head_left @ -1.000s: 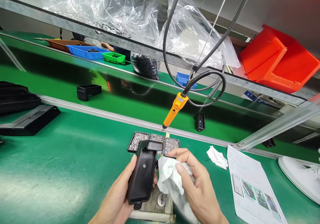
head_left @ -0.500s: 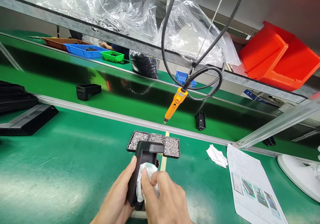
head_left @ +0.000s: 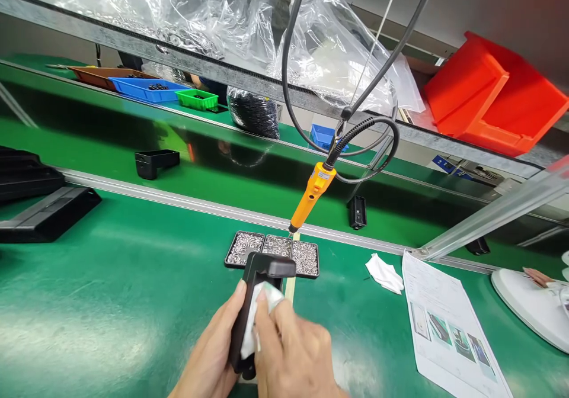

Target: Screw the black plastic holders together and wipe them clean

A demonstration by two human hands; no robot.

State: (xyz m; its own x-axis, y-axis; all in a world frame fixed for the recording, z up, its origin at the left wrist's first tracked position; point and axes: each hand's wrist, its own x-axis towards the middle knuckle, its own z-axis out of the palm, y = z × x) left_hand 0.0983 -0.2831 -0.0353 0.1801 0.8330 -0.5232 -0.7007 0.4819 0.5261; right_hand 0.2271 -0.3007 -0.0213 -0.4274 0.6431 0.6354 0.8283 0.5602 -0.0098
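Near the bottom centre, my left hand is closed around the left side of a black plastic part. My right hand pinches a white cloth and presses it against the inner face of that part. Just beyond the part lie small black trays of metal pieces, one at the left and one at the right. An orange screwdriver hangs on its cable above them, tip down.
Black parts lie at the left edge. A second white cloth, a printed sheet and a white round object are on the right. A red bin and plastic bags sit on the shelf above.
The black part has tilted slightly in my hands, and my right hand and the cloth have shifted a little. The screwdriver hangs slightly lower. A person's hand now shows at the far right.
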